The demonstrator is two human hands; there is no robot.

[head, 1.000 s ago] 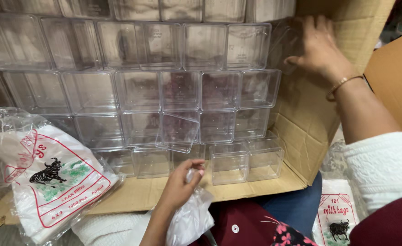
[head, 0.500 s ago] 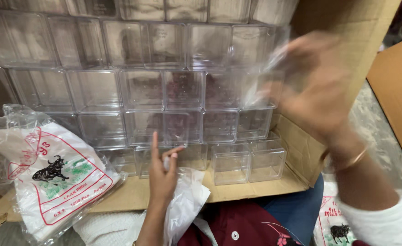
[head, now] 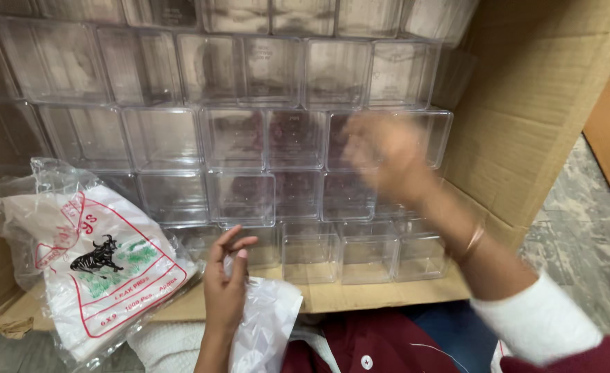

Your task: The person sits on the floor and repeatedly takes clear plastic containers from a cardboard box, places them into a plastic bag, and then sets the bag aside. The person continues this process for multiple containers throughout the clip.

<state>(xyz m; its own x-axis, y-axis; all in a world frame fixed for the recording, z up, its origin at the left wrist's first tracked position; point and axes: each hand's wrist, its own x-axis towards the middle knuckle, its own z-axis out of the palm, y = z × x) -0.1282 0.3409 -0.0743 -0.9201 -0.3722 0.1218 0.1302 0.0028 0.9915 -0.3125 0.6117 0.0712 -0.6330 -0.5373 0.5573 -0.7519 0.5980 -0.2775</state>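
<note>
One white bag packet, red-bordered, lies left of clear boxes.

We see clear, colourless plastic boxes stacked inside a plain brown cardboard carton. Left of the boxes lies a white packet of bags printed with red outlines and lettering, a black bull and a patch of green. Below the boxes, a thin bag is see-through white, the clothing maroon, the sleeve white, the bangle coppery.
</note>
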